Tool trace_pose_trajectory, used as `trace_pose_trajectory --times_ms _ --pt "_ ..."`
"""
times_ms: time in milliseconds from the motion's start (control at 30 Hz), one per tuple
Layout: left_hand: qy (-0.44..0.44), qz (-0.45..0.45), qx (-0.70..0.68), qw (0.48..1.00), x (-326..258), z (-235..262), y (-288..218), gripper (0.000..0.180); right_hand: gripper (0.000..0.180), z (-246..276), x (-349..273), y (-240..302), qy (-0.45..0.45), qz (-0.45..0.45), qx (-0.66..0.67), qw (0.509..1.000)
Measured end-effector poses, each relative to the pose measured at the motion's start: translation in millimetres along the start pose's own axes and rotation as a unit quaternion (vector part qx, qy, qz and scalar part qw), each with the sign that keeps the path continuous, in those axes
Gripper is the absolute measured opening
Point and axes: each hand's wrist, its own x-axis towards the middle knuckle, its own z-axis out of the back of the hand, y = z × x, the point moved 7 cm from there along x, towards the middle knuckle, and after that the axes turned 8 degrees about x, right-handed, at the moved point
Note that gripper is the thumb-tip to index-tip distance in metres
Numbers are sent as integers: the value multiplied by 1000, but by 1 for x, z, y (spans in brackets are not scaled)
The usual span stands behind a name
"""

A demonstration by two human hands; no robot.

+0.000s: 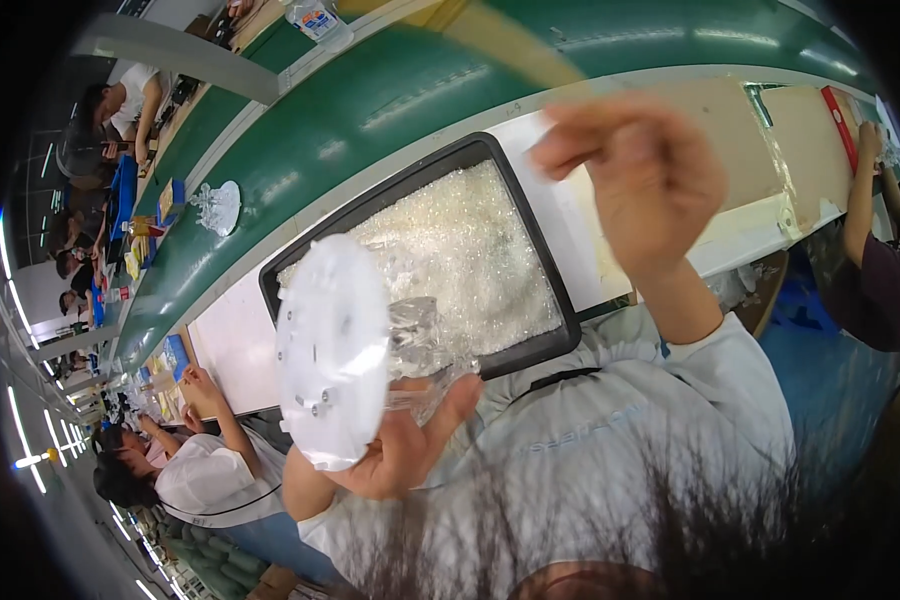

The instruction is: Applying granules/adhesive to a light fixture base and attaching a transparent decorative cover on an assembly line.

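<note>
While the white round disc (332,350) stands on edge above the person's lap, the left hand (395,450) grips it from below, thumb curled over a clear faceted piece (420,345) fixed to its far face. Small studs dot the near face. The right hand (635,175) is raised over the counter (760,225), blurred, fingers loosely bent; whether it pinches anything I cannot tell. To do this well, I judge the disc should be held steady by its rim, thumb clear of the crystal pieces, and kept close over the tray so a dropped piece lands there. One black tray (525,215) lies just beyond, filled with clear crystal bits (470,260), too many to count. One other disc with clear parts (217,207) sits on the green belt (370,110).
</note>
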Motion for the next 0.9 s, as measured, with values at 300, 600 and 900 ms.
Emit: trace_pose_trajectory --times_ms 300,600,900 --pt "73 -41 -63 994 -4 -35 20 36 21 -51 14 5 345 -51 -238 906" --pt "-8 -117 60 991 -2 -42 -6 30 13 -56 20 -17 598 -141 -275 740" --pt "-35 19 -66 997 1 -63 15 23 10 19 57 -1 239 -105 -126 957"
